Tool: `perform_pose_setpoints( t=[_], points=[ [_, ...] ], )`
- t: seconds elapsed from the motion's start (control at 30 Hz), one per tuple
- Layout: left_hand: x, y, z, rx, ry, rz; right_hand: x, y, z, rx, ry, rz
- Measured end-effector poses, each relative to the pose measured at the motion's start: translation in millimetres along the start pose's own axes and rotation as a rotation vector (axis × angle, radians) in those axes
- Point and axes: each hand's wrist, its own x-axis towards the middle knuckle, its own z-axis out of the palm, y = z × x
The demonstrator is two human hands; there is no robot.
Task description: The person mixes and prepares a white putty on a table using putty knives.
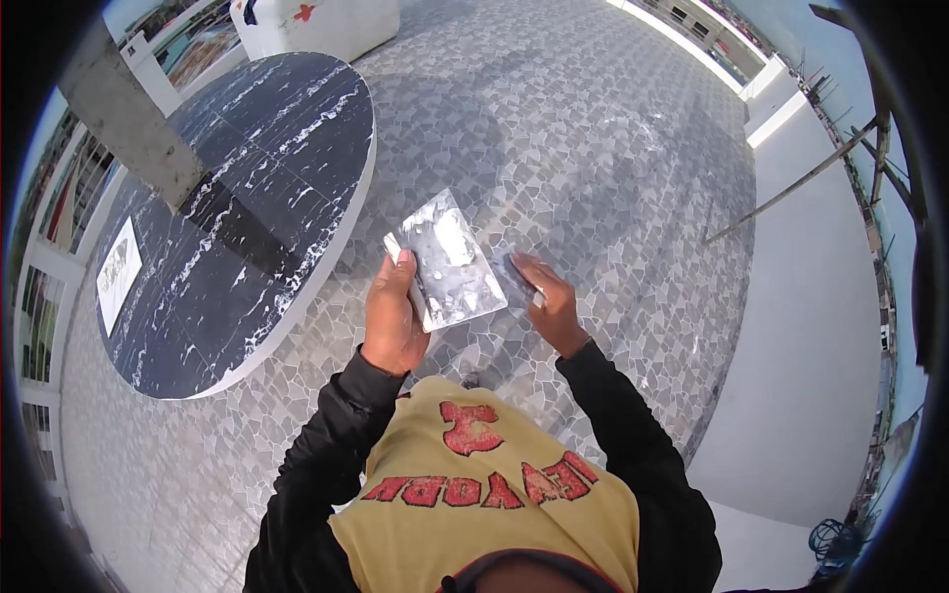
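Note:
My left hand (393, 314) grips a flat rectangular tile (447, 269) by its left edge, thumb on top. The tile is tilted, its shiny grey face marked with white smears and a bright white patch. At its right side, my right hand (550, 304) is closed on a thin grey cloth-like piece (508, 275). That piece lies close against the tile's right edge; its exact kind I cannot tell. Both hands are in front of my torso, above the patterned floor.
To the left stands a round black marble-patterned table (237, 306) around a concrete post (138, 119). A white sheet with a grey picture (120, 273) lies on it. A white block-like container (316, 30) is behind. A low white wall (806, 326) runs along the right, with a pole (791, 188) leaning there.

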Motion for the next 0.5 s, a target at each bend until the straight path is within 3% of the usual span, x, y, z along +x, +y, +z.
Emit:
perform_pose_setpoints(
  t=[0.07,0.1,0.13,0.2,0.23,0.3,0.33,0.4,0.47,0.5],
  points=[
    [5.0,0.9,4.1,0.14,0.041,0.356,-26.3,17.2,9.8,0.73,0.333,0.765],
    [5.1,2.7,-3.8,0.193,0.029,0.382,-16.5,-1.7,1.2,0.971,0.431,0.76],
    [5.6,-2.4,-3.4,0.197,0.0,0.492,-8.6,-23.5,-12.8,1.453,0.532,0.798],
    [4.0,-16.5,-11.4,0.189,-0.085,0.589,6.5,-66.9,-23.2,1.673,0.429,0.979],
    [1.5,-28.8,-27.5,0.204,-0.107,0.562,0.8,-66.1,-13.8,1.679,0.472,0.972],
    [-4.1,-44.9,-50.8,0.674,-0.2,0.676,-11.8,-59.5,2.1,1.648,0.242,0.848],
    [-4.3,-46.5,-48.5,0.683,-0.235,0.653,-16.1,-64.1,0.3,1.65,0.289,0.841],
    [-12.9,-35.4,-18.0,0.911,-0.538,0.995,-13.1,-81.4,-10.5,0.439,0.307,0.138],
    [-10.1,-32.5,-37.3,0.942,-0.576,0.944,-20.9,-82.1,-15.2,0.378,0.26,0.126],
    [-7.6,-32.4,-47.6,0.969,-0.58,0.983,-22.8,-83.0,-13.4,0.487,0.236,0.155]
  ],
)
